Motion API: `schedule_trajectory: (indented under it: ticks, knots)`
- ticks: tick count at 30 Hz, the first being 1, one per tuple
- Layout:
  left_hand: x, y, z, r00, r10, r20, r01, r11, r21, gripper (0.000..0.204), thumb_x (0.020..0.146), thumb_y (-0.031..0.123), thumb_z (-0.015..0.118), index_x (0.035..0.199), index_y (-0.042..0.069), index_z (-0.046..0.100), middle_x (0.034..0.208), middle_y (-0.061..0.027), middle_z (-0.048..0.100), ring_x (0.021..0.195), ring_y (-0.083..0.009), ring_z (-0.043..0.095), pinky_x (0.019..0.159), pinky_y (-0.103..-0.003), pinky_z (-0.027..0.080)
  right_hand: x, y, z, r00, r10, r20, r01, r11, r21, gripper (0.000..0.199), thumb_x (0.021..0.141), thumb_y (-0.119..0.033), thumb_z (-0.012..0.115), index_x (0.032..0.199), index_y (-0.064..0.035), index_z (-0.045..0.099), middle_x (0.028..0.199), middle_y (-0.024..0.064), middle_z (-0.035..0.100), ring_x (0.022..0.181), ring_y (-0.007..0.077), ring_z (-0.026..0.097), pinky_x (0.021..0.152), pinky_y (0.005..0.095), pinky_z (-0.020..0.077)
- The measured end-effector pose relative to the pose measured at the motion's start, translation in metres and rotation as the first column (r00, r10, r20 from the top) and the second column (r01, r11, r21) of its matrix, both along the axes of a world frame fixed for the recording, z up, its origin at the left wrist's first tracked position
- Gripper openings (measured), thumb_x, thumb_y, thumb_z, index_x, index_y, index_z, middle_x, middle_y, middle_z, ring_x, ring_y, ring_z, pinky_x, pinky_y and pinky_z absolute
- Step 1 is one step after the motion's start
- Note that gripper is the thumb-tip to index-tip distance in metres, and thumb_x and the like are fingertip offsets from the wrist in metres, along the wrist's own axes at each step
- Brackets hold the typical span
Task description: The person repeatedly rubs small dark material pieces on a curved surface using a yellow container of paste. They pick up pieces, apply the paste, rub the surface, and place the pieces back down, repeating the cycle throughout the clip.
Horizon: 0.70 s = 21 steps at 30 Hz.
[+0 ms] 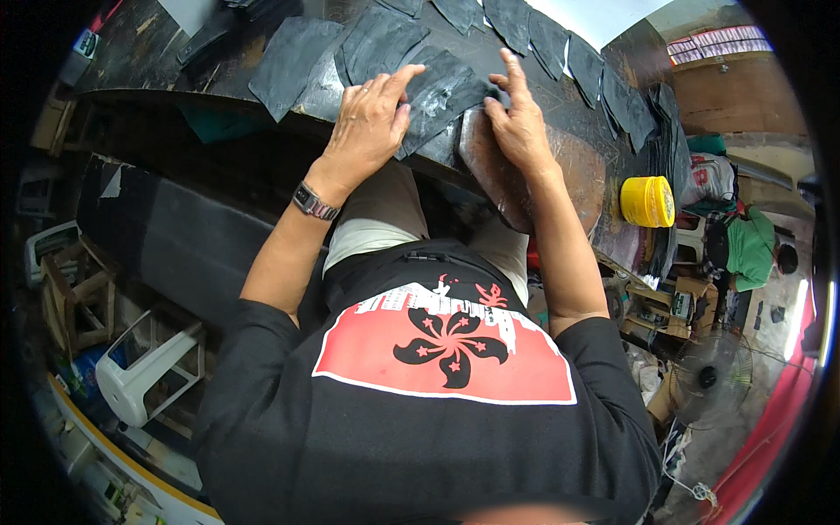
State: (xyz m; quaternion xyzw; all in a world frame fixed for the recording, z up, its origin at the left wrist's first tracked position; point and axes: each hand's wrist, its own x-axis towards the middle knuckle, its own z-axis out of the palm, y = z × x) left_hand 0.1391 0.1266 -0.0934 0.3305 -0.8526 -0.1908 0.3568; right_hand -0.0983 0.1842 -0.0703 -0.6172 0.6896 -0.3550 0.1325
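A dark, thin, leather-like piece (444, 92) with a shiny patch lies at the table's near edge, between my two hands. My left hand (372, 118) rests at its left side, fingers extended and somewhat spread, with a watch on the wrist. At its right side is my right hand (522, 131), index finger stretched out, thumb apart from it. Neither hand visibly grips anything. Under my right wrist lies a worn brown board (573, 171), reaching past the table edge. More black pieces lie left of my left hand, one (296, 66) overhanging the edge.
Several black pieces (547, 44) overlap in a row along the dark table (131, 57). A yellow tub (646, 202) stands at the right. White plastic stool (131, 381) and wooden stool (79, 297) are at left. A fan (710, 376) and a person in green (751, 249) are at right.
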Motion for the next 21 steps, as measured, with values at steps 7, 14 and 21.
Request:
schedule_trajectory:
  ticks: [7, 14, 21]
  knots:
    - [0.01, 0.017, 0.001, 0.999, 0.016, -0.044, -0.016, 1.0, -0.01, 0.053, 0.089, 0.005, 0.064, 0.141, 0.012, 0.054, 0.108, -0.0081, 0.064, 0.107, -0.0258, 0.062, 0.094, -0.041, 0.043, 0.013, -0.024, 0.0, 0.997, 0.071, 0.035, -0.069, 0.995, -0.069, 0.071, 0.087, -0.002, 0.059, 0.154, -0.0155, 0.04, 0.122, 0.0192, 0.068, 0.117, 0.0393, 0.061, 0.106, 0.046, 0.0449]
    - [0.01, 0.029, -0.007, 0.987, 0.146, -0.067, -0.147, 0.989, -0.006, 0.056, 0.087, 0.011, 0.073, 0.14, 0.012, 0.056, 0.118, -0.0082, 0.06, 0.113, -0.0265, 0.058, 0.099, -0.041, 0.041, 0.014, -0.048, -0.006, 0.978, 0.013, -0.209, -0.03, 0.997, -0.077, 0.072, 0.08, -0.004, 0.063, 0.149, -0.0147, 0.045, 0.108, 0.0154, 0.066, 0.112, 0.0362, 0.06, 0.102, 0.0501, 0.0401]
    - [0.015, 0.03, -0.012, 0.985, 0.16, -0.067, -0.158, 0.987, 0.035, 0.051, 0.095, 0.016, 0.066, 0.144, 0.012, 0.052, 0.109, -0.0061, 0.062, 0.104, -0.0222, 0.061, 0.099, -0.04, 0.041, 0.015, -0.047, 0.002, 0.941, 0.2, 0.274, -0.104, 0.939, -0.328, 0.064, 0.077, 0.014, 0.052, 0.135, -0.011, 0.06, 0.094, 0.0064, 0.058, 0.083, 0.0152, 0.058, 0.08, 0.0272, 0.0523]
